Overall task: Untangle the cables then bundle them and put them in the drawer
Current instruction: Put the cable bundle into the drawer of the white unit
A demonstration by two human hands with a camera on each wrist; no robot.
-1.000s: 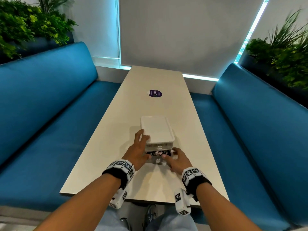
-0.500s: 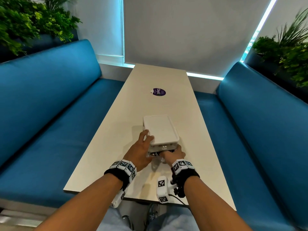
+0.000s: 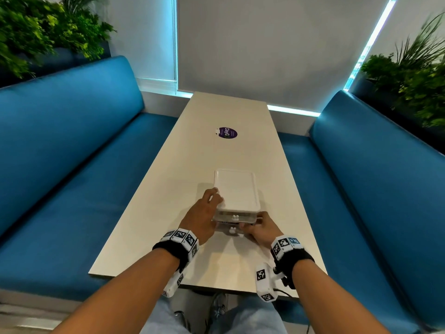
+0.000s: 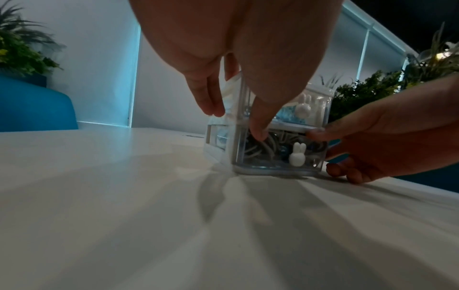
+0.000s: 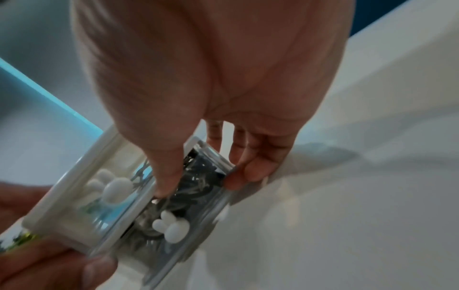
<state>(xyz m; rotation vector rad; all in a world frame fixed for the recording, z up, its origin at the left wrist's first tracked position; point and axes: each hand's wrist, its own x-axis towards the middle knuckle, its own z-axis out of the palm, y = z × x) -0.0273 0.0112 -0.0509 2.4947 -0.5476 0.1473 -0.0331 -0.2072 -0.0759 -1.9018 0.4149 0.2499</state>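
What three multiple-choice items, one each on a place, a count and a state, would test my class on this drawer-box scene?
1. Where do the cables lie?
A. on the bench
B. in the lower drawer
C. on the box lid

2. How many bunny knobs show on the drawer box?
A. two
B. four
C. none

3. What is the left hand doing?
A. hanging idle
B. holding the box's side
C. lifting a plant

Key: B, cables show through the clear front; A, one per drawer; B, fingers lie against the side.
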